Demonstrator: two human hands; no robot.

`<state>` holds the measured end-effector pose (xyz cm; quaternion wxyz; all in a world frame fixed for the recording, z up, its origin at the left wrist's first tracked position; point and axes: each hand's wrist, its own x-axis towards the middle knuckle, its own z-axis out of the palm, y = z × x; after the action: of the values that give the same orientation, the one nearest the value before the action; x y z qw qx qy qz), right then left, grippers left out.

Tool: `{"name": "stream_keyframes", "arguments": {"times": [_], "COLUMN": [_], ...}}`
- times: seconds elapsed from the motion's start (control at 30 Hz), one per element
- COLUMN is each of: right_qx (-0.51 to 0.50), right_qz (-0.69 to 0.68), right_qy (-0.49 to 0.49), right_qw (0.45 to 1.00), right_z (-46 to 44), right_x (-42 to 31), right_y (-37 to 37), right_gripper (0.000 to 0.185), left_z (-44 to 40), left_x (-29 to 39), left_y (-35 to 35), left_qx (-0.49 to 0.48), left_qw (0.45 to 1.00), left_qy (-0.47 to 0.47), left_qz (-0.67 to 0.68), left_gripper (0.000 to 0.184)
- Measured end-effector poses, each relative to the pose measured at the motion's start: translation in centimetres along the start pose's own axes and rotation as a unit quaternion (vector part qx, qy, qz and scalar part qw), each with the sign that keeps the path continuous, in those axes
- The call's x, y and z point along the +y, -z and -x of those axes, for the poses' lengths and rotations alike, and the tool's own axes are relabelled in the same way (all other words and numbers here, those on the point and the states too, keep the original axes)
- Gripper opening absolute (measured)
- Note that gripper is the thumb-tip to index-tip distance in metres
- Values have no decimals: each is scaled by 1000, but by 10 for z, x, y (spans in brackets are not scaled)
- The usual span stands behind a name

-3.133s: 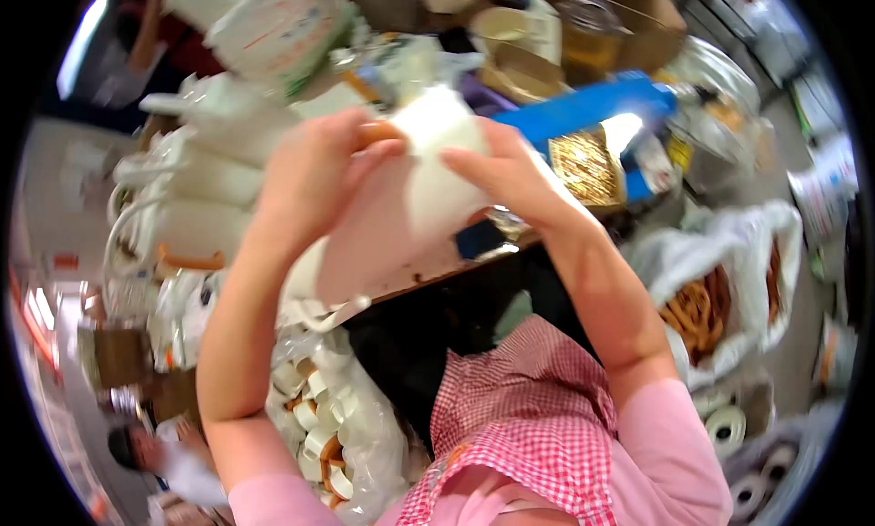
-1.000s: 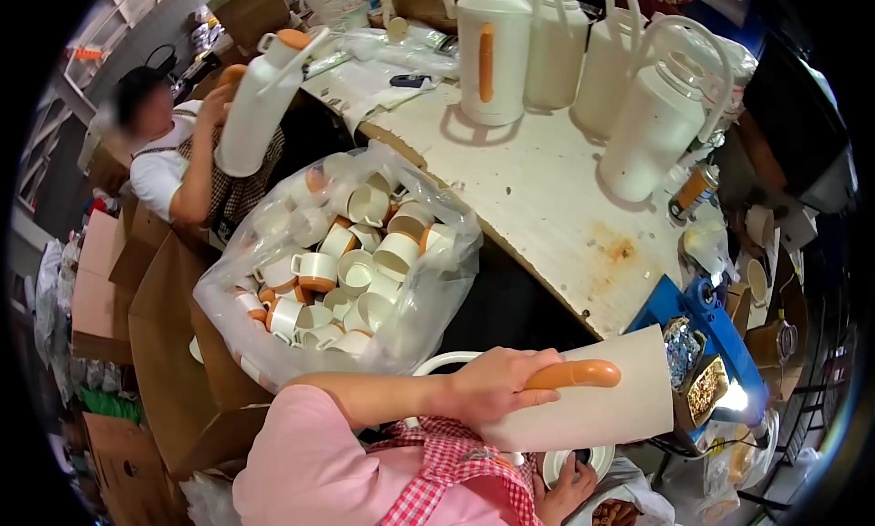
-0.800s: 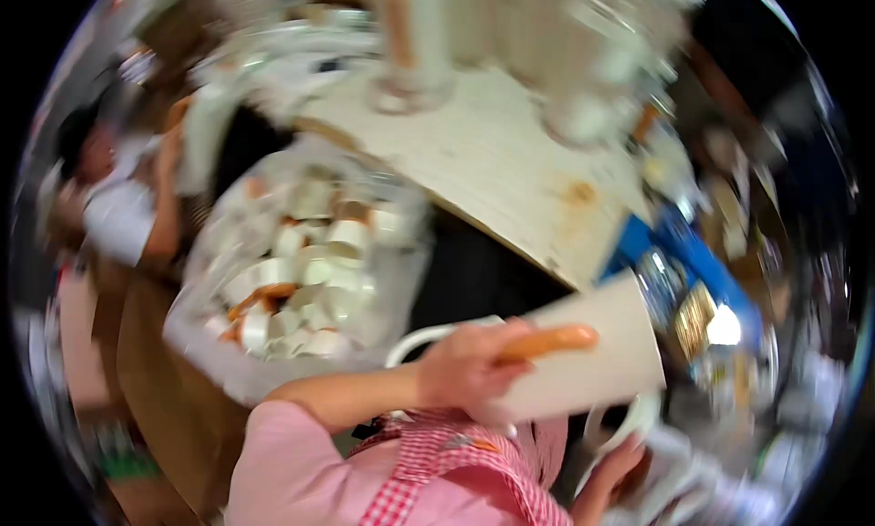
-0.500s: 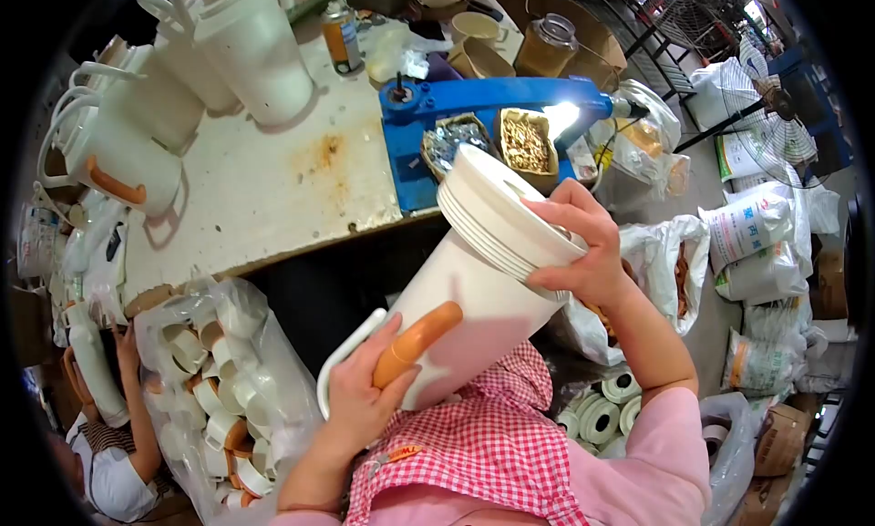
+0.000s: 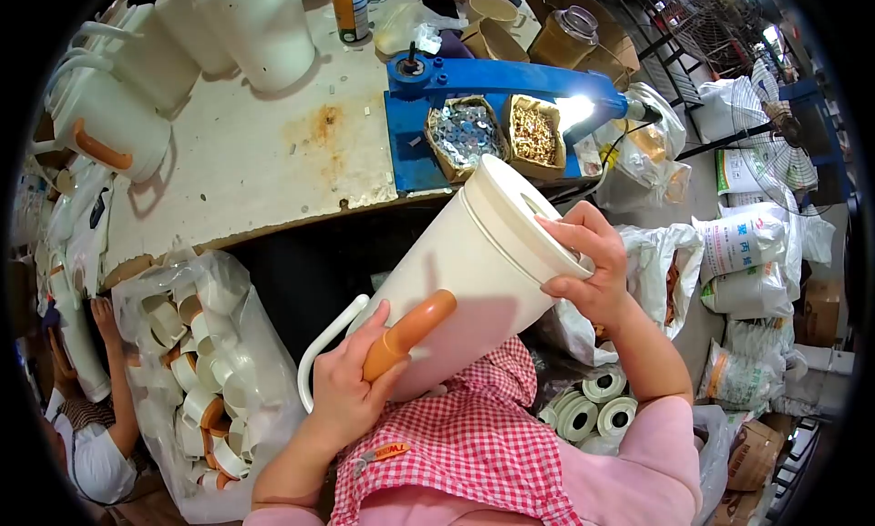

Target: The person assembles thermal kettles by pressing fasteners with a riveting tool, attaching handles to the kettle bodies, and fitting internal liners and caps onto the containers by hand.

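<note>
A white plastic jug (image 5: 456,271) is held tilted in front of my apron, its wide end up and to the right. My left hand (image 5: 344,385) is closed around its lower end, beside the orange grip (image 5: 410,333). A curved white handle (image 5: 317,348) sticks out past that hand. At the wide end sits a white collar ring (image 5: 510,218) with an opening in its top. My right hand (image 5: 592,266) grips this collar, fingers hooked over its top and thumb on its side. The collar meets the body with only a thin seam showing.
A blue metal fixture (image 5: 510,75) with a lit lamp stands on the worktable (image 5: 264,161), with boxes of washers (image 5: 465,136) and brass-coloured parts (image 5: 536,134). More white jugs (image 5: 118,129) stand left. A bag of white-and-orange parts (image 5: 210,380) is below. Another person (image 5: 91,444) works at far left.
The collar's ridged threads showed above the body earlier; now they are hidden and the collar sits closer to the jug. The view has shifted slightly. Both hands keep their hold.
</note>
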<state>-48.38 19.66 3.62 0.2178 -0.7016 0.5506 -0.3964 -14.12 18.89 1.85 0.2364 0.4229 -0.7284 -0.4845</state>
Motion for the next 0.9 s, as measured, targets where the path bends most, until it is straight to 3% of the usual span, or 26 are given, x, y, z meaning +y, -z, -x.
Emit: {"name": "stream_keyframes", "arguments": {"times": [0.17,0.23,0.33,0.37,0.4,0.47,0.53,0.63,0.67,0.73,0.77,0.8,0.87,0.9], "right_qx": [-8,-11,-2,-61,-59,80,74,-148,-93,-188,-208,-206,-118,-190], "right_qz": [3,3,-15,-24,-22,-302,-375,-149,-381,-312,-319,-320,-143,-171], "right_qy": [-36,-95,-90,-105,-104,-137,-184,-278,-439,-402,-294,-296,-61,-35], "right_qw": [999,995,996,992,993,940,906,937,808,840,877,876,981,966], "right_z": [-10,-15,-14,-12,-12,-10,-26,-16,-4,-36,-46,-46,-76,-78], "right_x": [-14,-16,-9,-10,-1,29,85,98,110,80,103,89,39,36], "right_y": [-5,-8,-16,-6,1,18,69,-5,-25,-2,13,15,8,-10], "right_gripper": [50,47,51,54,54,64,58,69,70,81,92,92,84,78], "left_z": [3,3,7,11,10,11,17,12,14,21,23,23,18,17], "left_x": [2,8,6,8,8,0,-2,0,0,-1,-4,-9,-10,-4], "left_y": [-9,-13,-13,-10,-10,-10,-11,-20,-17,-15,-18,-22,-25,-25], "left_qx": [31,36,48,43,41,44,37,-7,-1,17,11,-4,17,-8], "left_qw": [997,996,995,996,996,993,987,988,988,988,988,989,990,987], "left_qy": [3,5,0,-14,-33,-93,-147,-155,-148,-130,-127,-134,-132,-127], "left_qz": [-69,-78,-91,-80,-66,-61,-53,-29,-49,-83,-83,-60,-55,-93], "left_gripper": [51,52,48,45,41,40,38,32,30,27,27,30,32,37]}}
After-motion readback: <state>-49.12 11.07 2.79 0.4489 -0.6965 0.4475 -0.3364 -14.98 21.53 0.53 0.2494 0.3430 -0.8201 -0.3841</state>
